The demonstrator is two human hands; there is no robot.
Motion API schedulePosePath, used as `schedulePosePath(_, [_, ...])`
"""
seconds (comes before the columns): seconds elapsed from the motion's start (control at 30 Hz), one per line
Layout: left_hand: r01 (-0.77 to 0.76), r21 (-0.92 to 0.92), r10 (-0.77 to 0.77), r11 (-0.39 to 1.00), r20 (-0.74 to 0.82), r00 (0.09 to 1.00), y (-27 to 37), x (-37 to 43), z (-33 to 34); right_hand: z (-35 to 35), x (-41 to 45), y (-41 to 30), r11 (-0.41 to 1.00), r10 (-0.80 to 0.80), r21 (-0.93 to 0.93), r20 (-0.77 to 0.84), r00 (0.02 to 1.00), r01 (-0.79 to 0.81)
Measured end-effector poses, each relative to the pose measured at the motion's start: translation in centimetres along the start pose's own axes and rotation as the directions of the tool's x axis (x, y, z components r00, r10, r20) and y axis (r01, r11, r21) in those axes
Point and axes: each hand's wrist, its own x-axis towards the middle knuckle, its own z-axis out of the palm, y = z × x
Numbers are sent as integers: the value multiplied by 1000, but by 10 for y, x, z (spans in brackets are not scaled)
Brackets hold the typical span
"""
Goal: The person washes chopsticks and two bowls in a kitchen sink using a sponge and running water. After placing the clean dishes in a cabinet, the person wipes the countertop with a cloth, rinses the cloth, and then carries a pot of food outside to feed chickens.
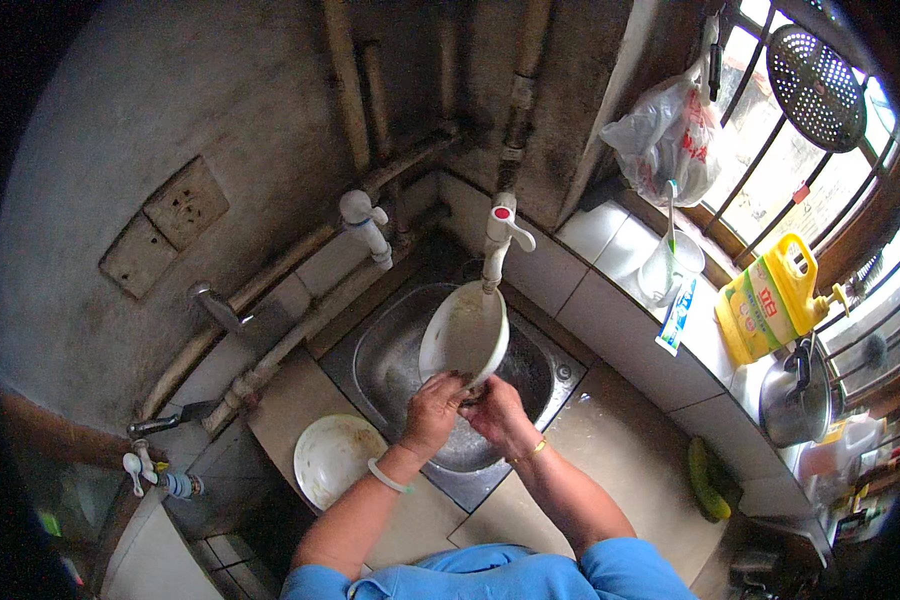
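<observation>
A white bowl is tilted over the stainless steel sink, its inside stained. Directly above its far rim is the spout of a white plastic tap with a red button. My left hand grips the near rim of this bowl. Close beside it, my right hand is curled at the same rim, its fingertips partly hidden. Something small and dark shows between the hands, too unclear to name. A second white bowl with brownish smears stands on the tiled counter, left of the sink.
A second white tap projects from the left wall. Green cucumber-like vegetables lie on the right counter. The ledge holds a cup with a toothbrush, a toothpaste tube, a yellow detergent bottle and a metal pot.
</observation>
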Motion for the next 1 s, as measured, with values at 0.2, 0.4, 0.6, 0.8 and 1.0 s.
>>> schedulePosePath(0.2, [-263, 204, 229, 943, 176, 957, -9, -12, -5, 10, -46, -37, 961, -198, -179, 97, 975, 213])
schedulePosePath(0.4, [-283, 254, 193, 925, 328, 925, -10, -25, -13, 5, -54, -52, 935, -186, -301, 33, 982, 187])
schedulePosePath(0.6, [-188, 334, 73, 924, 328, 942, -8, -32, -8, -25, -16, -49, 383, -587, -869, 35, 809, 315])
schedulePosePath(0.8, [189, 509, -209, 840, -19, 978, 4, -59, -117, -6, -48, -70, -445, -743, -895, 349, 571, -31])
schedulePosePath(1.0, [664, 579, -523, 474, -421, 741, -3, -145, -189, -31, -75, -103, -467, -791, -857, 515, 331, 217])
